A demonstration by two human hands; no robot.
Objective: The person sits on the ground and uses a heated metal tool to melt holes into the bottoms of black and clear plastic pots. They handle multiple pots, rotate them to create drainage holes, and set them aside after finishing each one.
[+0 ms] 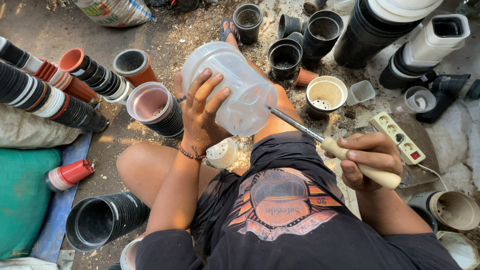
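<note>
My left hand [201, 111] grips a clear plastic pot [235, 82] turned on its side, its holed bottom facing right. In my right hand [367, 157] is a soldering iron [327, 144] with a pale wooden handle. The iron's metal tip touches the bottom of the clear pot. Both hands are above my bare knees and dark shorts. A small white holed pot [223, 153] lies under my left wrist.
Stacks of black, white and terracotta plastic pots [60, 95] lie on the left. More black pots [324, 31] and a white round pot [326, 95] stand ahead. A white power strip [398, 138] lies to the right. A green sack [22, 200] is at the left edge.
</note>
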